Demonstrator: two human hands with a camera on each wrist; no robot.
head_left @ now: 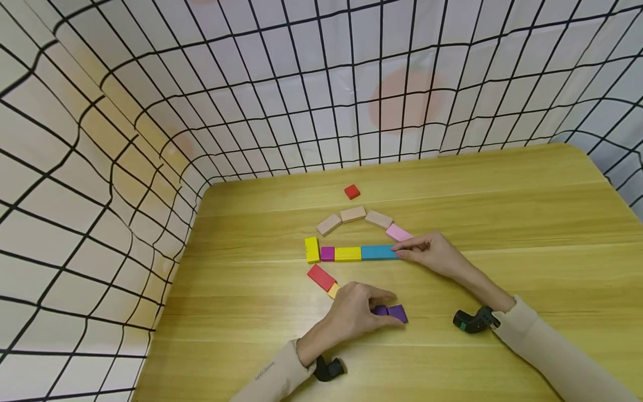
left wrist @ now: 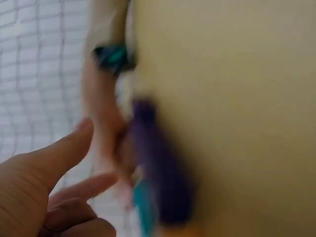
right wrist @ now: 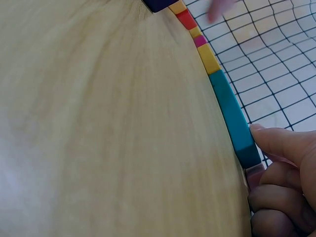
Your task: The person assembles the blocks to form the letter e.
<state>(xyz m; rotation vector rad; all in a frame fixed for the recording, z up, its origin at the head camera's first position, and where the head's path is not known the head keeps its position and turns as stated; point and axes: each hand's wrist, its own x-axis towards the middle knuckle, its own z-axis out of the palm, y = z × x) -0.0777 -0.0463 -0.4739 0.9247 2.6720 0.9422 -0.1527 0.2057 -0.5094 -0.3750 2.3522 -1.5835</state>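
Note:
My left hand (head_left: 354, 310) is over the purple blocks (head_left: 397, 313), its thumb and fingers spread on either side of them. In the left wrist view its thumb and index finger are apart, with a blurred purple block (left wrist: 160, 168) beyond them. My right hand (head_left: 434, 254) pinches the right end of a long blue block (head_left: 378, 253). The right wrist view shows the thumb (right wrist: 276, 140) against that block's end and the other fingers curled. A yellow block (head_left: 348, 254) and a magenta block (head_left: 327, 254) continue the blue block's row leftward.
Three plain wooden blocks (head_left: 353, 214) and a pink block (head_left: 399, 232) arc above the row. An upright yellow block (head_left: 312, 250) stands at its left end. A red block (head_left: 321, 277) and an orange block (head_left: 333, 290) slant below. A small red block (head_left: 352, 191) lies farther back.

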